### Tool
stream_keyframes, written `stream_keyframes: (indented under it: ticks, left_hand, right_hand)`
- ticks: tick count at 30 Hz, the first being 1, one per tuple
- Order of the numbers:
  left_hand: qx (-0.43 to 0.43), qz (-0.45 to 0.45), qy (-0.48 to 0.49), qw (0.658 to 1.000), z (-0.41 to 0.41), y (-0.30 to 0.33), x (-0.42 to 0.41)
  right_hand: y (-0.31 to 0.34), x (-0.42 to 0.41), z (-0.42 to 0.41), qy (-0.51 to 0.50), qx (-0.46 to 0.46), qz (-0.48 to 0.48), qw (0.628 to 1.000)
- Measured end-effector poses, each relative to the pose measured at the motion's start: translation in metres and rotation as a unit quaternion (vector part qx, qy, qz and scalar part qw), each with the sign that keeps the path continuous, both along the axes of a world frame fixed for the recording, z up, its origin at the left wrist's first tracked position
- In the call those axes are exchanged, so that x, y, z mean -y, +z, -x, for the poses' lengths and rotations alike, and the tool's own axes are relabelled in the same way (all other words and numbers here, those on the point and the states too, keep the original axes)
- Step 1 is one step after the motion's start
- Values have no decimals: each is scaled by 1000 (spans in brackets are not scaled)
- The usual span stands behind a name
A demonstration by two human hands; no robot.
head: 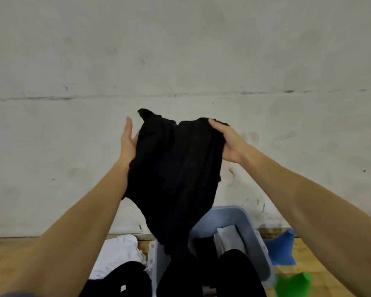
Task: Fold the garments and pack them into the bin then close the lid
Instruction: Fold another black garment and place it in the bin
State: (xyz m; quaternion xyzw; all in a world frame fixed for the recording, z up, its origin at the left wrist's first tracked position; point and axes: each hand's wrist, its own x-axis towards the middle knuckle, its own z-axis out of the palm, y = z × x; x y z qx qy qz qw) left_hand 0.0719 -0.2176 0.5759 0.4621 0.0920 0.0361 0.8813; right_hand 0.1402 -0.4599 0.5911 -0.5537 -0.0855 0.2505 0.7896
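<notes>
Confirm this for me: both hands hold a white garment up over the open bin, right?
Not quite: the head view shows the garment is black, not white. The left hand and right hand do hold it up over the open bin.

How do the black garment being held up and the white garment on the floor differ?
The black garment is lifted in the air, gripped at its top by the right hand with the left hand against its side; the white garment lies untouched on the floor. The black one hangs down over the bin; the white one sits left of the bin. Neither is folded.
</notes>
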Motion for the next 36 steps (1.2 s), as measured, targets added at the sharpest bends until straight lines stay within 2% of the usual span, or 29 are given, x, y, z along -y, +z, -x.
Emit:
stream_keyframes:
  ticks: [1, 3, 5, 7, 10, 11, 12, 14, 15, 16, 18, 20, 22, 24, 26, 29, 36]
  left_hand:
    - [-45, -45, -21, 998, 1, -8, 3]
    - [-126, -109, -121, 978, 12, -28, 12]
    - [-149, -133, -164, 966, 17, -37, 15]
    - [-118, -144, -104, 977, 12, -35, 11]
    - [-54, -19, -12, 998, 1, -26, 2]
    - [-53, -31, -20, 998, -1, -27, -1]
    - [-70, -79, -43, 993, -1, -29, 1]
    - [-86, -182, -93, 975, -2, -34, 3]
    - [-80, -195, -91, 973, -5, -32, 1]
    - [-68, -174, -64, 980, -9, -28, -3]
    - [-53, -127, -8, 990, -14, -19, -15]
    - [-57, -143, 22, 988, -16, -15, -28]
    - [-79, -183, 53, 979, -18, -23, -38]
    - [-97, -179, 93, 975, -18, -25, -47]
    - [-103, -188, 141, 967, -17, -22, -54]
    - [-102, -241, 162, 952, -19, -16, -64]
    - [-105, -299, 177, 932, -18, -5, -69]
  right_hand:
    - [0, 1, -2, -11, -16, 1, 1000]
    - [-10, 0, 2, 18, -22, 85, 996]
    - [-25, 1, 8, 51, -7, 170, 984]
    - [-24, 4, 8, 37, 7, 171, 985]
    - [-12, 18, 0, -2, -15, 2, 1000]
    - [-13, 22, -3, 4, -23, -26, 999]
    - [-17, 25, -2, 24, -27, -2, 999]
    - [-29, 30, 2, 88, -13, 125, 988]
    - [-30, 31, 2, 92, -4, 155, 984]
    - [-28, 33, -1, 70, 0, 137, 988]
    - [-21, 41, -7, -3, -11, 8, 1000]
    - [-18, 51, -10, -25, -32, -64, 997]
    - [-29, 57, -8, 2, -39, 3, 999]
    - [-38, 62, -7, 38, -16, 109, 993]
    - [-37, 67, -7, 37, 2, 172, 984]
    - [-28, 76, -16, -34, -9, 187, 982]
    - [-21, 75, -25, -113, -16, 166, 979]
